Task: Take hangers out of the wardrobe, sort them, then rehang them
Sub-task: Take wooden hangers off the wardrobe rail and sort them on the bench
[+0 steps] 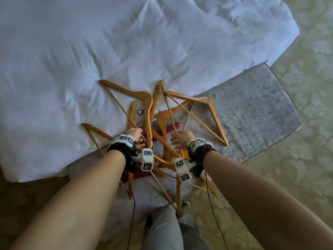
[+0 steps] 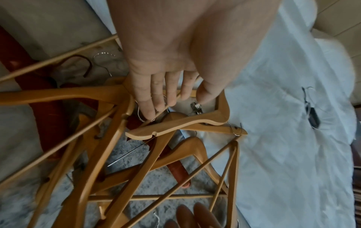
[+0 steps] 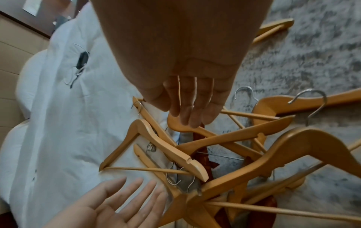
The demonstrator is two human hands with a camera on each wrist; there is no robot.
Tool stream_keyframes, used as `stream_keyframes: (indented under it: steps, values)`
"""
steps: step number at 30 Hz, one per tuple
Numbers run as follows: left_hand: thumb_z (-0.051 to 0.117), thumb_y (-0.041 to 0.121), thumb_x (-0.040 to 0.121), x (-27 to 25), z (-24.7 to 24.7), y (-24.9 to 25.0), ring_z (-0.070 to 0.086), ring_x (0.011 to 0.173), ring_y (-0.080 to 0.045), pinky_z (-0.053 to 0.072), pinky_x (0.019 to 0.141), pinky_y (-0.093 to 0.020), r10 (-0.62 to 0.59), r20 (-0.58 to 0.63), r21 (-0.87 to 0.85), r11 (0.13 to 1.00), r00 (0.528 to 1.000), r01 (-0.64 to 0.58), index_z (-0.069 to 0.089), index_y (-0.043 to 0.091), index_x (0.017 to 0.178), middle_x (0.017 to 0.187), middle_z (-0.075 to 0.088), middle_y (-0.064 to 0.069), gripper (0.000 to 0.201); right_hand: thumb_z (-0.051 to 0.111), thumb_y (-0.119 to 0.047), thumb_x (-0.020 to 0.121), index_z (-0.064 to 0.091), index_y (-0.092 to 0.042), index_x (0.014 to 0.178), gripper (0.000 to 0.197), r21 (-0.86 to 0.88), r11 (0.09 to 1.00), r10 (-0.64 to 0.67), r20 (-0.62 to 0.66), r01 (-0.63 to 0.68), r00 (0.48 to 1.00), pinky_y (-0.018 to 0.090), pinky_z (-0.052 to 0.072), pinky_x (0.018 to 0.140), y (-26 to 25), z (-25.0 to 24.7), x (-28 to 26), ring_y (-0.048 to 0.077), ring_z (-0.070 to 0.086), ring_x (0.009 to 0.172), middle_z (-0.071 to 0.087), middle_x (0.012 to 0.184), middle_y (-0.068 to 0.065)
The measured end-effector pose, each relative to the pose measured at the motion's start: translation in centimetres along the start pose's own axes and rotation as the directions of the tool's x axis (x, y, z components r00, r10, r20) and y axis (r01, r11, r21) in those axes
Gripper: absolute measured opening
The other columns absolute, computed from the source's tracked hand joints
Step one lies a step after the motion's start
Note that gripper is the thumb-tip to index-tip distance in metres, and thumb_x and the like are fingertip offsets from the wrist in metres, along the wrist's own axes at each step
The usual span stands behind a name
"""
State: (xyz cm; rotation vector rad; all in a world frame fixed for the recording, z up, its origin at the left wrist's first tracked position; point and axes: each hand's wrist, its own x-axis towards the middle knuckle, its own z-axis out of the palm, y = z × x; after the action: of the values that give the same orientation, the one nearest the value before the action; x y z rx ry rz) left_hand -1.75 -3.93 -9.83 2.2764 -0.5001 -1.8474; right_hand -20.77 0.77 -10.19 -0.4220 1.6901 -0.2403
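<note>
Wooden hangers [image 1: 151,121] in tangled heap at bed [image 1: 72,60] corner, spilling onto grey bench [image 1: 252,112]. My left hand [image 1: 134,135] and right hand [image 1: 182,138] both spread wide, holding nothing, over heap. Hangers stiff, light, smooth; wire hooks snag. Best grip: neck below hook, lift one at a time.

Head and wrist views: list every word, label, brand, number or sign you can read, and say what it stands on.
No readable text in any view.
Wrist camera blocks: black-and-white square marker patterns only, no letters or digits.
Metal clip among the wooden hangers: ridged, any stamping too small to tell.
Dark tag on the white bedding: blurred, nothing legible.
Paper at the top edge of the right wrist view: too blurred to read.
</note>
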Motion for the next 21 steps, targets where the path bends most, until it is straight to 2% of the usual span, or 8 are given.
stream_keyframes:
  steps: [4, 6, 9, 11, 13, 15, 18, 21]
  values:
    - [0.051, 0.017, 0.098, 4.1, 0.4, 0.8, 0.046, 0.078, -0.022, 0.056, 0.081, -0.047, -0.073, -0.03, -0.042, 0.997, 0.997, 0.072, 0.049, 0.008, 0.091, 0.079, 0.038, -0.005, 0.011, 0.053, -0.016, 0.095, 0.066, -0.01, 0.088, 0.017, 0.08, 0.995, 0.056, 0.042, -0.059, 0.998, 0.042, 0.058, 0.088, -0.9, 1.8, 3.8, 0.022, 0.066, 0.081, 0.069, 0.084, 0.007]
    - [0.054, 0.019, 0.096, 5.9, 0.4, 1.1, 0.05, 0.081, -0.025, 0.056, 0.08, -0.049, -0.125, -0.01, -0.056, 0.991, 0.992, 0.124, 0.051, 0.004, 0.101, 0.083, 0.043, -0.009, 0.016, 0.055, -0.016, 0.094, 0.067, -0.009, 0.087, 0.016, 0.11, 0.99, 0.084, 0.044, -0.089, 0.995, 0.044, 0.057, 0.089, -1.2, 2.6, 5.4, 0.023, 0.066, 0.081, 0.069, 0.082, 0.007]
    - [0.052, 0.026, 0.097, 8.7, 0.7, 0.7, 0.051, 0.112, -0.031, 0.055, 0.07, -0.042, -0.191, 0.053, -0.173, 0.965, 0.98, 0.197, 0.043, 0.003, 0.134, 0.125, 0.048, -0.014, 0.044, 0.055, -0.014, 0.095, 0.063, -0.01, 0.081, 0.017, 0.149, 0.979, 0.131, 0.075, -0.141, 0.989, 0.037, 0.057, 0.084, -1.6, 3.6, 6.8, 0.021, 0.063, 0.075, 0.066, 0.081, 0.007]
    - [0.048, 0.028, 0.1, 9.7, 1.1, 0.4, 0.051, 0.111, -0.031, 0.052, 0.081, -0.04, -0.222, 0.09, -0.281, 0.929, 0.971, 0.239, 0.034, 0.004, 0.144, 0.139, 0.039, -0.011, 0.052, 0.053, -0.012, 0.096, 0.061, -0.009, 0.08, 0.018, 0.158, 0.974, 0.148, 0.086, -0.161, 0.985, 0.03, 0.052, 0.068, -1.9, 4.2, 7.1, 0.018, 0.057, 0.068, 0.061, 0.079, 0.008]
    - [0.047, 0.031, 0.101, 10.4, 1.0, 0.3, 0.053, 0.114, -0.031, 0.049, 0.089, -0.037, -0.247, 0.117, -0.363, 0.891, 0.962, 0.273, 0.042, 0.001, 0.136, 0.13, 0.044, -0.011, 0.046, 0.053, -0.011, 0.095, 0.062, -0.009, 0.081, 0.017, 0.151, 0.973, 0.16, 0.092, -0.173, 0.983, 0.028, 0.047, 0.062, -2.0, 4.7, 7.6, 0.018, 0.055, 0.066, 0.059, 0.077, 0.008]
    - [0.048, 0.031, 0.1, 11.0, 0.9, 0.3, 0.057, 0.097, -0.026, 0.051, 0.078, -0.032, -0.248, 0.113, -0.413, 0.869, 0.962, 0.273, 0.055, 0.002, 0.1, 0.104, 0.054, -0.01, 0.03, 0.053, -0.013, 0.094, 0.065, -0.011, 0.084, 0.015, 0.117, 0.977, 0.165, 0.101, -0.176, 0.981, 0.031, 0.052, 0.067, -2.2, 5.1, 7.9, 0.021, 0.058, 0.074, 0.062, 0.083, 0.01]
    - [0.046, 0.027, 0.099, 11.2, 0.7, 0.7, 0.039, 0.055, -0.015, 0.04, 0.047, -0.023, -0.251, 0.058, -0.451, 0.857, 0.966, 0.25, 0.041, 0.012, 0.069, 0.052, 0.042, -0.002, 0.034, 0.056, -0.017, 0.091, 0.067, -0.016, 0.088, 0.012, 0.069, 0.984, 0.155, 0.135, -0.165, 0.979, 0.034, 0.054, 0.077, -2.6, 5.3, 8.2, 0.021, 0.06, 0.084, 0.065, 0.094, 0.009]
    - [0.036, 0.038, 0.103, 10.3, 0.9, 1.8, 0.028, 0.051, -0.013, 0.025, 0.049, -0.021, -0.249, 0.125, -0.409, 0.869, 0.96, 0.278, 0.032, 0.018, 0.064, 0.035, 0.032, 0.003, 0.044, 0.058, -0.019, 0.09, 0.069, -0.017, 0.095, 0.011, 0.046, 0.989, 0.132, 0.181, -0.143, 0.975, 0.035, 0.055, 0.083, -3.6, 5.4, 7.7, 0.02, 0.061, 0.086, 0.066, 0.095, 0.007]
